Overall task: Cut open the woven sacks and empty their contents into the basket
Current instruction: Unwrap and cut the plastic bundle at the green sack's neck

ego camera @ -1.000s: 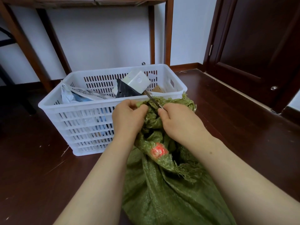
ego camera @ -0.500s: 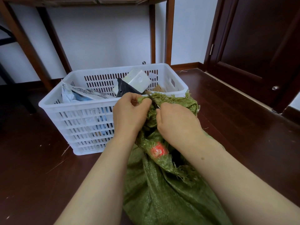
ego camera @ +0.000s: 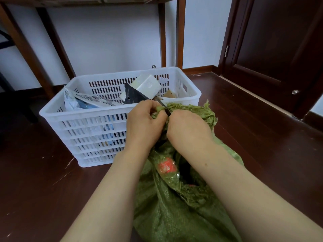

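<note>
A green woven sack (ego camera: 167,212) lies on the floor in front of me, its frayed top edge bunched up against the white slotted basket (ego camera: 97,130). My left hand (ego camera: 142,123) grips the sack's gathered mouth. My right hand (ego camera: 187,130) holds a small blade (ego camera: 163,106) whose dark tip sticks up between the two hands at the sack's top. A red label (ego camera: 166,167) shows through a torn opening lower down the sack. The blade's handle is hidden in my right fist.
The basket holds a white box (ego camera: 146,84), a black bag (ego camera: 133,96), a printed white package (ego camera: 94,100) and a cardboard piece (ego camera: 170,94). Wooden table legs (ego camera: 180,32) stand behind it. A dark door (ego camera: 279,49) is at the right. The floor is dark wood.
Both hands have risen a little and closed together at the sack's mouth. The blade has drawn in, showing less of its length than a second ago.
</note>
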`<control>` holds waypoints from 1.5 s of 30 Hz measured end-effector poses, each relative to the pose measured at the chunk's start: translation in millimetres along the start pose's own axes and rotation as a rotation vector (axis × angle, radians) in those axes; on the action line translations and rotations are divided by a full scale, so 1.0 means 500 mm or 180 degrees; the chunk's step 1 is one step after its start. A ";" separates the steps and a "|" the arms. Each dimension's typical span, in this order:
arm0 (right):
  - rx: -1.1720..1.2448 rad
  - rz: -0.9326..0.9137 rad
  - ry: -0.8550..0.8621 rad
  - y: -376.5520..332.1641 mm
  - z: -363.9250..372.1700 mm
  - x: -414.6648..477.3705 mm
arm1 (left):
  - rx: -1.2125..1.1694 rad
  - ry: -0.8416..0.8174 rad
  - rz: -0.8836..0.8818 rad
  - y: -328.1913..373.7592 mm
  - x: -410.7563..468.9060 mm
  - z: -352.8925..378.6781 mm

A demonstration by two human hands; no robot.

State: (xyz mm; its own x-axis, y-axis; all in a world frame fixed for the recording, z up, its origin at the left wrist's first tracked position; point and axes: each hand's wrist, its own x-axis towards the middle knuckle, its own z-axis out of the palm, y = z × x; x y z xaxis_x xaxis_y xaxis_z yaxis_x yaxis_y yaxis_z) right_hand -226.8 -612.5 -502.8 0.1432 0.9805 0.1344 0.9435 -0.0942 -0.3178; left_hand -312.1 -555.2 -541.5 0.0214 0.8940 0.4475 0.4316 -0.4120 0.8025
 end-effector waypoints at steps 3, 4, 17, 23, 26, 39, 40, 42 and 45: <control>0.0007 -0.0119 -0.0141 -0.009 0.007 -0.010 | 0.0048 0.0205 -0.0221 -0.012 0.007 -0.010; 0.0007 -0.0159 -0.0179 -0.013 0.010 -0.013 | 0.0029 0.0280 -0.0297 -0.015 0.011 -0.013; 0.2526 0.0719 -0.0428 0.066 -0.041 0.038 | 0.0017 -0.0083 -0.0204 -0.028 0.010 -0.009; 0.1280 0.0345 0.0662 0.084 -0.019 0.044 | -0.0155 -0.0325 -0.0092 -0.016 0.006 0.006; 0.1320 0.0397 0.0566 0.090 0.000 0.050 | -0.0131 -0.0307 -0.0024 -0.016 0.000 0.008; 0.2369 0.1102 0.0890 0.168 0.090 0.076 | 0.0273 -0.0927 0.0289 -0.003 -0.027 0.026; 0.2511 0.1179 0.0880 0.170 0.092 0.074 | 0.0277 -0.0982 0.0302 -0.004 -0.027 0.025; 0.2718 0.1315 0.0845 0.176 0.100 0.071 | 0.0268 -0.1077 0.0318 -0.007 -0.032 0.022; 0.3122 0.1340 0.0805 0.174 0.095 0.070 | 0.0001 -0.1074 0.0096 -0.004 -0.035 0.010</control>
State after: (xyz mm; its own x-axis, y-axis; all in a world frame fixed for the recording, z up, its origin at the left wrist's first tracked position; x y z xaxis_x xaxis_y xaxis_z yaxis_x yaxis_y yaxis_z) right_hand -153.7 -577.9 -570.3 0.5610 0.8278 -0.0069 0.1728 -0.1252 -0.9770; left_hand -308.8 -569.0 -552.9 0.3315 0.8893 0.3150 0.4265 -0.4390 0.7908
